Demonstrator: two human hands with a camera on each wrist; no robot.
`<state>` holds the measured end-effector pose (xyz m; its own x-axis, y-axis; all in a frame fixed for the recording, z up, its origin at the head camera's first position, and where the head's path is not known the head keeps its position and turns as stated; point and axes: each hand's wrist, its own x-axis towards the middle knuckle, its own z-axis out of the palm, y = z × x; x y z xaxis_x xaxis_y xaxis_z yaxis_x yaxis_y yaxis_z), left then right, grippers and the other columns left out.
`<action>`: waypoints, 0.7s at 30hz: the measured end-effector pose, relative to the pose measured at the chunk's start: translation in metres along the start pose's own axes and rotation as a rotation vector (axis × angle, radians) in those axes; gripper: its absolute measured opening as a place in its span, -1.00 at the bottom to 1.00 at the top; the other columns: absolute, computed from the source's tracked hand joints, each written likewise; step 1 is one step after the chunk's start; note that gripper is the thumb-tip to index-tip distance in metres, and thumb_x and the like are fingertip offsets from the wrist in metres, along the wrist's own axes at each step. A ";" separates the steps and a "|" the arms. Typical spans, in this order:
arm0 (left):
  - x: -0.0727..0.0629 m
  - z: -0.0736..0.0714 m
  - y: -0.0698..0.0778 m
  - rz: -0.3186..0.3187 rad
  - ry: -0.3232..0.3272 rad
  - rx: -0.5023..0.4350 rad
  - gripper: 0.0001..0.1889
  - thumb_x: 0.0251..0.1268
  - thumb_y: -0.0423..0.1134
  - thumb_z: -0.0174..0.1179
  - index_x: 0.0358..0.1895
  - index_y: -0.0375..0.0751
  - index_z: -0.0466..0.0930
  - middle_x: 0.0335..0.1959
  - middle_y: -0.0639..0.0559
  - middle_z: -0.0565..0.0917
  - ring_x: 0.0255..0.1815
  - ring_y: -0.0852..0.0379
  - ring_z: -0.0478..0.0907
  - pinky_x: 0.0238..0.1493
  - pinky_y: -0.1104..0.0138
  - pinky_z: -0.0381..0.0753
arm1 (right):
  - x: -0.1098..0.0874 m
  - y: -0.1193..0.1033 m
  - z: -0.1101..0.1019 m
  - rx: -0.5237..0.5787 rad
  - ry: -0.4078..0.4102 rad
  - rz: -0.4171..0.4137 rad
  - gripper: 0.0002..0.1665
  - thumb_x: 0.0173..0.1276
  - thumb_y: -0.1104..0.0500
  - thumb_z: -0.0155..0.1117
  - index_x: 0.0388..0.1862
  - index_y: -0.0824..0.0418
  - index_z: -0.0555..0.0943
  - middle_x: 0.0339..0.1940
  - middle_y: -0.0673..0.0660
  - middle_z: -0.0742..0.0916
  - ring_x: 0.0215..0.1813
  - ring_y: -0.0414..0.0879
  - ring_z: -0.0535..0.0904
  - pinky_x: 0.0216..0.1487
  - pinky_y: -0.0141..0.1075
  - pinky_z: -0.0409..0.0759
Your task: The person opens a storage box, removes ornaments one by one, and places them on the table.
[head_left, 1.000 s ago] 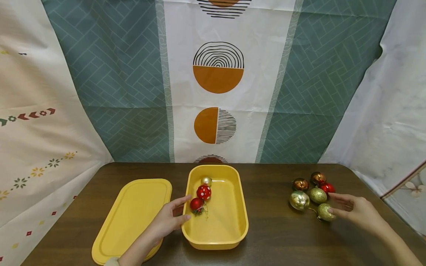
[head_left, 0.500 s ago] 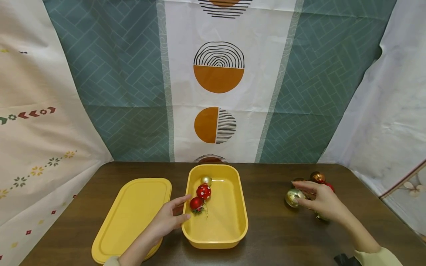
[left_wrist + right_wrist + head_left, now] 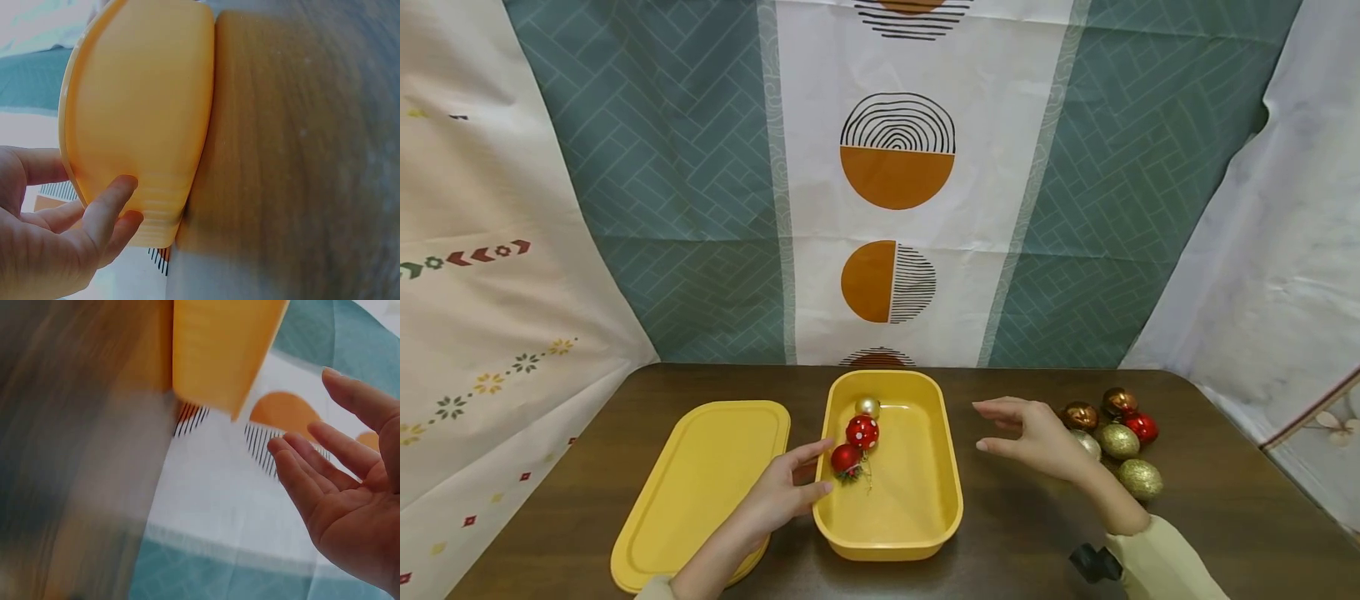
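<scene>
Left of centre, my left hand (image 3: 781,493) rests against the left side of a yellow box (image 3: 917,540). In the left wrist view its fingertips (image 3: 125,184) touch the outer wall, and another finger passes behind the rim. Inside the box lie a small gold ball ornament (image 3: 868,407), a red ornament with white dots (image 3: 862,432) and a plain red ornament (image 3: 846,458). My right hand (image 3: 1037,437) hovers above the table between the box and a group of ornaments, its fingers bent loosely around nothing. A shiny gold ornament (image 3: 1088,444) is partly hidden behind it.
A yellow lid (image 3: 707,483) lies on the dark wooden table (image 3: 1015,542), left of the box. Grouped at right are brown ornaments (image 3: 1079,415), a red ornament (image 3: 1142,427) and glittery gold ornaments (image 3: 1140,479). Patterned cloth (image 3: 700,167) hangs behind the table.
My right hand has moved left from the ornaments toward the box, passing over the shiny gold one, which shifted slightly. The left hand stays at the box.
</scene>
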<state>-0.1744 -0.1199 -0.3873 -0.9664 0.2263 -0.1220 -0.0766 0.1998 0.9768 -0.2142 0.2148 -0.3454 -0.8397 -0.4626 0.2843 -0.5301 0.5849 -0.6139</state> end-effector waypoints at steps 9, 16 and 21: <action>0.000 0.000 0.001 0.002 0.009 0.008 -0.43 0.16 -0.47 0.14 0.28 -0.33 0.26 0.22 -0.42 0.28 0.17 -0.30 0.32 -0.25 0.14 0.63 | 0.033 -0.013 0.028 0.060 -0.069 -0.022 -0.42 0.09 0.18 0.38 0.07 0.42 0.50 0.00 0.30 0.62 0.05 0.13 0.54 0.00 -0.13 0.54; 0.000 0.000 0.001 0.001 -0.003 0.006 -0.43 0.16 -0.45 0.15 0.29 -0.34 0.25 0.21 -0.42 0.30 0.15 -0.28 0.34 -0.24 0.14 0.63 | 0.051 -0.022 0.047 0.023 -0.111 -0.079 -0.45 0.09 0.19 0.38 0.04 0.43 0.52 -0.03 0.30 0.64 -0.01 0.11 0.58 -0.04 -0.17 0.56; 0.000 -0.001 0.000 -0.010 -0.002 0.011 -0.42 0.16 -0.44 0.16 0.29 -0.34 0.25 0.21 -0.40 0.31 0.16 -0.28 0.34 -0.23 0.13 0.63 | 0.063 -0.025 0.062 0.042 -0.152 -0.091 -0.45 0.09 0.21 0.37 0.04 0.46 0.52 0.00 0.33 0.62 -0.02 0.13 0.58 -0.03 -0.18 0.56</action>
<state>-0.1741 -0.1206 -0.3867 -0.9651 0.2261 -0.1324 -0.0838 0.2123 0.9736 -0.2468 0.1301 -0.3576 -0.7597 -0.6091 0.2276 -0.5947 0.5092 -0.6222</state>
